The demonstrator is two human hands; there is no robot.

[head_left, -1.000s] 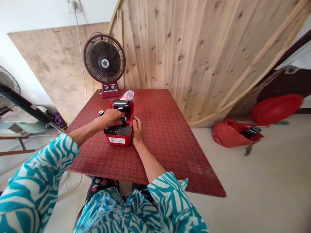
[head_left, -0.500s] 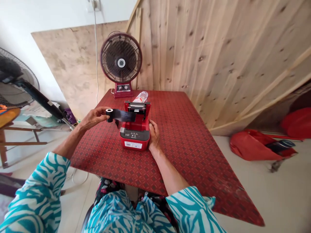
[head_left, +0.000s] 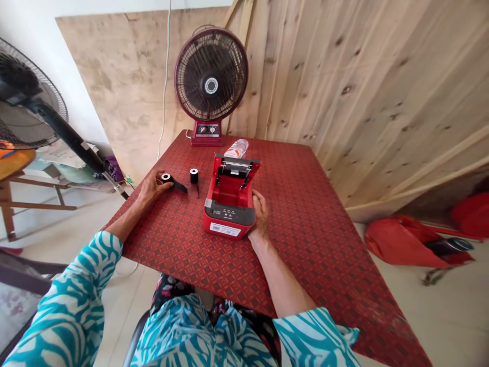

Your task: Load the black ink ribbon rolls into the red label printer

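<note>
My left hand [head_left: 153, 186] is closed round a black paper roll [head_left: 165, 178] with a white core, at the table's left side. The roll's loose end trails to the right over the tabletop. A second black roll [head_left: 194, 176] stands upright between it and the printer, a short strip hanging from it. In the middle is a red and black label printer [head_left: 228, 220], its lid [head_left: 237, 164] raised and its red bay without a roll. My right hand [head_left: 260, 214] grips the printer's right side, with the fingertips partly hidden behind it.
A table [head_left: 301, 244] with a red patterned cover carries everything. Behind the printer lie a clear plastic bottle [head_left: 237, 148] and a red desk fan [head_left: 211, 86]. A standing fan [head_left: 30, 92] is at the left; a red bag [head_left: 397, 242] lies on the floor at right.
My left hand has drawn the black roll and its strip out of the printer and lowered it to the table's left side. The second roll now shows. My right hand stays on the printer.
</note>
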